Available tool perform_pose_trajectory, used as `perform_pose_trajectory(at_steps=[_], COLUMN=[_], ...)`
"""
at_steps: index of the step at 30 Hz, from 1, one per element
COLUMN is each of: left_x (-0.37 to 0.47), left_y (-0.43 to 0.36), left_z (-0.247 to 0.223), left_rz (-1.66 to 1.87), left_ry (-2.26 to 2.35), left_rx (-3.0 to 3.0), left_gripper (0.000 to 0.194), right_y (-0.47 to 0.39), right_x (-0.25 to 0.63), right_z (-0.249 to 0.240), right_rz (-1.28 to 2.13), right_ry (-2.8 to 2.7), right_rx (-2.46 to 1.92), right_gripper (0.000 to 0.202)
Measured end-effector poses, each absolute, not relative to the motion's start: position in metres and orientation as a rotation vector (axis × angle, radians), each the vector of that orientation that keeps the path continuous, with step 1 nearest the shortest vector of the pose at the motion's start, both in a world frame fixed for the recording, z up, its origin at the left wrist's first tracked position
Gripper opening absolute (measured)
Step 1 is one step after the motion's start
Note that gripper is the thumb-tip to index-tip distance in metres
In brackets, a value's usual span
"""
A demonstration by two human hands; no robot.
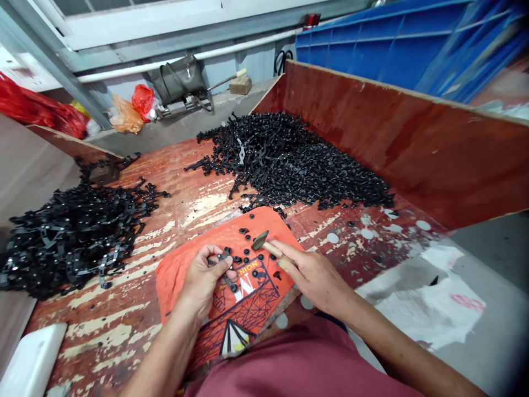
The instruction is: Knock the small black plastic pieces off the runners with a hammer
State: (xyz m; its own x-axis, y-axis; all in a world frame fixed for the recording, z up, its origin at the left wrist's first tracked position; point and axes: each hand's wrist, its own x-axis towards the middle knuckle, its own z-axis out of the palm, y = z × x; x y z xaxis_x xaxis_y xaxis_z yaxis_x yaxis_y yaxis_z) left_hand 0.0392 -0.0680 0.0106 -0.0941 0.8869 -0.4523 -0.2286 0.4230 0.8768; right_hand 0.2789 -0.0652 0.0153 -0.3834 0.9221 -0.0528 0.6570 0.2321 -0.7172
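Note:
My left hand point(206, 275) pinches a small black strip-like part point(226, 280) above an orange printed cloth point(182, 253). The fingers of my right hand point(303, 270) are wrapped round the light handle of a small tool with a dark green, flat head point(260, 240). That head hangs over the cloth, to the right of the black part and apart from it. Several small round black pieces point(247, 252) lie scattered on the cloth between and beyond my hands.
A large heap of black parts point(289, 160) lies at the back centre, another heap point(78, 237) at the left. A wooden board point(392, 127) and blue crate point(380, 49) stand at the right. A white object point(35, 358) lies at the near left.

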Motion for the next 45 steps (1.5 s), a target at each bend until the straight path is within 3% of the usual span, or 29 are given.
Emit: perform_pose_trajectory(at_steps=[19,45], left_x=[0.036,0.043], left_y=[-0.068,-0.068], left_z=[0.012,0.000], left_rz=[1.068,1.102], left_ry=[1.336,1.417], left_rx=[0.549,0.758], left_gripper=[0.053,0.036], right_y=[-0.064,-0.068], right_x=[0.278,0.256], right_z=[0.018,0.038], right_rz=[0.927,0.702], right_ry=[-2.217,-2.249], right_rx=[-1.422,-1.206], right_gripper=[0.048,0.049])
